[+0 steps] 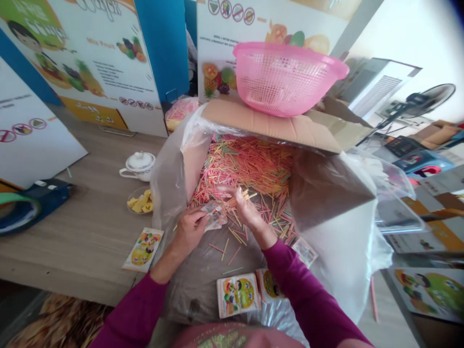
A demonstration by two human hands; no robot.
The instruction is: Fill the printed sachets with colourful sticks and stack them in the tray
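Observation:
My left hand (189,231) is closed on a small clear plastic packet (214,215), holding it over the box. My right hand (243,207) sits just right of the packet, fingers pinched on a few thin coloured sticks (249,195). Below both hands lies a large cardboard box (275,126) lined with clear plastic (170,169), holding a heap of several thin coloured sticks (253,162). Both arms wear magenta sleeves. Printed packets (237,294) lie in the box near my body.
A pink mesh basket (286,77) rests on the box's far flap. On the wooden table (90,227) to the left stand a white teapot (138,165), a small dish of yellow snacks (140,202), a printed card (143,249) and a tape dispenser (25,205). Printed panels stand behind.

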